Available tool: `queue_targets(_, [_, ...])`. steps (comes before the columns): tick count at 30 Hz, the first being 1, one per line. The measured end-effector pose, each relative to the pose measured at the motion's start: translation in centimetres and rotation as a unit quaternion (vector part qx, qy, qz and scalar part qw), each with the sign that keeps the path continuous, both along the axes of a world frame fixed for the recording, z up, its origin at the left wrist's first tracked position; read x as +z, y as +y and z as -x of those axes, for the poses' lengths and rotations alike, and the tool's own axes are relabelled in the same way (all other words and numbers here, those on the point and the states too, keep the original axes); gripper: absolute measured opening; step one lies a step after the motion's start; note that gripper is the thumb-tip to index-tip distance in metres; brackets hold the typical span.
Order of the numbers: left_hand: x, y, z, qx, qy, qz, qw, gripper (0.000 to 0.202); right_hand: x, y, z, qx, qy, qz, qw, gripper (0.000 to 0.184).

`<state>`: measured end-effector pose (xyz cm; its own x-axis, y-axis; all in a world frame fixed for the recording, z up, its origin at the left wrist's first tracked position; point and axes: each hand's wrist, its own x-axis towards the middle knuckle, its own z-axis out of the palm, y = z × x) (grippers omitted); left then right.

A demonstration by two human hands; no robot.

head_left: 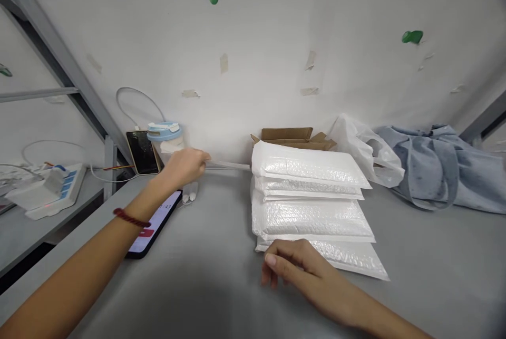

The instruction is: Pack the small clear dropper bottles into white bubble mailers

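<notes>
My left hand (185,166) is closed, its fingers pinched on one end of a thin white strip (229,164). The strip runs right, to the left edge of a stack of white bubble mailers (312,218); whether it joins them I cannot make out. Several mailers lie overlapping, their shiny bubbled faces up. Just in front of the lowest one is my right hand (304,278), its fingers loosely curled and apart from the thumb, with nothing seen in it. Under my left forearm lies a phone (152,228) with a lit screen, partly hidden.
Behind the mailers stands an open cardboard box (288,136). A white plastic bag (361,152) and a blue-grey cloth bag (427,165) are at right. At left are a blue-lidded cup (165,132), a dark phone (143,152), white earbuds (190,194) and a power strip (65,191).
</notes>
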<state>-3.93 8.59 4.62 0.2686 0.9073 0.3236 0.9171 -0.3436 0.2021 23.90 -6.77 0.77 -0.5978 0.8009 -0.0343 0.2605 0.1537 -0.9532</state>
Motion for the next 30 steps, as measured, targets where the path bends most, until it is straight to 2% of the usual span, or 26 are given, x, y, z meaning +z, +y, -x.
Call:
queue_targets(2, [0.5,-1.9,1.0,0.033,0.027,-0.068,0.997,0.021,-0.1,0.4,-0.1,-0.03,-0.016,-0.016,0.999,0.037])
queue_targets(4, [0.0,-3.9,1.8,0.042,0.006,-0.177,0.983,0.022,-0.3,0.9,-0.3,-0.063,0.002,-0.02,0.998,0.035])
queue_targets(7, [-2.5,-6.8,2.2,-0.047,-0.043,-0.275,0.959,0.017,-0.6,2.0,-0.6,-0.122,0.079,0.006,0.989,0.039])
queue_targets(9, [-4.5,-8.4,1.6,-0.146,-0.034,-0.266,0.952,0.017,-0.6,2.6,-0.9,-0.157,0.114,0.035,0.98,0.045])
queue_targets(10, [-5.4,-9.2,1.0,-0.2,-0.041,-0.286,0.936,0.018,-0.6,2.9,-1.1,-0.164,0.114,0.046,0.979,0.047])
queue_targets(13, [-6.9,-11.4,-1.7,-0.378,0.03,-0.278,0.883,0.025,-0.5,3.1,-1.3,-0.107,0.012,0.039,0.993,0.046])
queue_targets(15, [-7.1,-12.6,-3.8,-0.41,0.101,-0.257,0.869,0.023,-0.4,2.7,-1.2,-0.04,-0.103,-0.008,0.994,0.039])
queue_targets(16, [-7.2,-13.0,-4.6,-0.403,0.12,-0.253,0.871,0.024,-0.4,2.3,-1.1,-0.015,-0.151,-0.04,0.988,0.035])
queue_targets(18, [-7.3,-13.6,-5.6,-0.401,0.138,-0.238,0.874,0.024,-0.6,1.4,-0.8,-0.007,-0.217,-0.12,0.969,0.035])
queue_targets(21, [-7.9,-13.9,-5.9,-0.395,0.14,-0.169,0.892,0.027,-2.0,0.0,-0.6,0.029,-0.29,-0.265,0.919,0.07])
queue_targets(24, [-8.0,-13.5,-5.5,-0.405,0.099,-0.03,0.908,0.04,-4.7,-0.8,-0.4,0.019,-0.34,-0.431,0.835,0.065])
queue_targets(26, [-7.5,-13.0,-5.0,-0.405,0.045,0.062,0.911,0.05,-6.6,-1.2,-0.1,0.023,-0.357,-0.521,0.775,0.065])
queue_targets(30, [-5.7,-12.2,-3.8,-0.402,-0.061,0.206,0.89,0.054,-8.8,-1.8,1.0,0.004,-0.381,-0.621,0.685,0.063])
